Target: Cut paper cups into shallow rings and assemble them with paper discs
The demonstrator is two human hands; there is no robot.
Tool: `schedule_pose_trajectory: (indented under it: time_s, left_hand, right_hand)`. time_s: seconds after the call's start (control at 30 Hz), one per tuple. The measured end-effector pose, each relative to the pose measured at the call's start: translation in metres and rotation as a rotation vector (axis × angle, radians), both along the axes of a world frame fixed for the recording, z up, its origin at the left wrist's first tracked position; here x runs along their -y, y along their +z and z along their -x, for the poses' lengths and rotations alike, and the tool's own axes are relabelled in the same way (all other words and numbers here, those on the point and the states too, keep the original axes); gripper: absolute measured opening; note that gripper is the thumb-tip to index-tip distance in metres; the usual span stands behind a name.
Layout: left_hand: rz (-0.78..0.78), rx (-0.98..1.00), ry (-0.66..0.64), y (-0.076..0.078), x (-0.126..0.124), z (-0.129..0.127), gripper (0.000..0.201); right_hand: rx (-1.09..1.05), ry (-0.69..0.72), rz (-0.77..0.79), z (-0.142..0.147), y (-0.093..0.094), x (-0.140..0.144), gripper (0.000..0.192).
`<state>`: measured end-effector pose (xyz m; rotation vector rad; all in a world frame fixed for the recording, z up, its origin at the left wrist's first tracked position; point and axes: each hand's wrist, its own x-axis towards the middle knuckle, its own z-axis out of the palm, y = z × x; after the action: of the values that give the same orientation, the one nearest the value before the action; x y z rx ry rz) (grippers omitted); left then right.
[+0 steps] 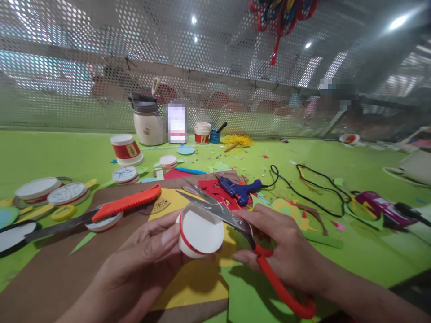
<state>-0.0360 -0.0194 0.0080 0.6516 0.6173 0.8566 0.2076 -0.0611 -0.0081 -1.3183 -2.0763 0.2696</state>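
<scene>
Left hand (148, 251) grips a cut-down paper cup base (200, 233), a white disc with a red band round its side, fingers closed on its left edge and thumb above. The flat white face tilts up toward the camera and slightly right; its round axis runs from lower left to upper right. The piece is held above the yellow paper (198, 278) and brown sheet (50, 273) near the front edge of the green bench (336, 170). Right hand (286, 251) holds the scissors (235, 220) by the red handles, fingers closed round the loop. Long axis of the scissors runs from lower right, handles near the wrist, to upper left, tips pointing away toward the far left. The blades are parted, the lower blade touching the upper rim of the cup base, the upper blade lying further back. Just beyond the blades: red paper scraps (215, 190) and a blue glue gun (240, 188), nozzle pointing left, its black cord (310, 188) trailing right. To the left, an orange-handled knife (126, 204) lies across the brown sheet, handle upper right, blade lower left. More cut cup rings (67, 194) lie at far left; an upturned red-banded cup (125, 149) and a white kettle (148, 121) stand farther back, by the mesh wall (101, 54).
</scene>
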Motion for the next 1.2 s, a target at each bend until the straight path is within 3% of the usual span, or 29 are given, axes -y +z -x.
schedule_pose_trajectory:
  time_s: [0.3, 0.63, 1.03, 1.2]
  left_hand:
    - [-0.023, 0.026, 0.000, -0.0009, 0.0010, 0.0002, 0.031]
    - [-0.132, 0.084, -0.094, 0.0017, -0.0023, 0.0001, 0.031]
    - [-0.142, 0.077, -0.090, 0.0032, -0.0049, -0.0014, 0.030]
    - [-0.124, 0.061, -0.038, 0.0059, -0.0050, -0.0039, 0.027]
  right_hand:
    - [0.005, 0.027, 0.009, -0.0006, 0.0018, -0.0012, 0.049]
    - [-0.026, 0.039, 0.004, 0.0010, 0.0014, -0.0023, 0.047]
    - [-0.021, 0.059, -0.034, -0.0004, 0.0027, -0.0016, 0.045]
    - [0.005, 0.066, -0.031, 0.0007, 0.0026, -0.0020, 0.035]
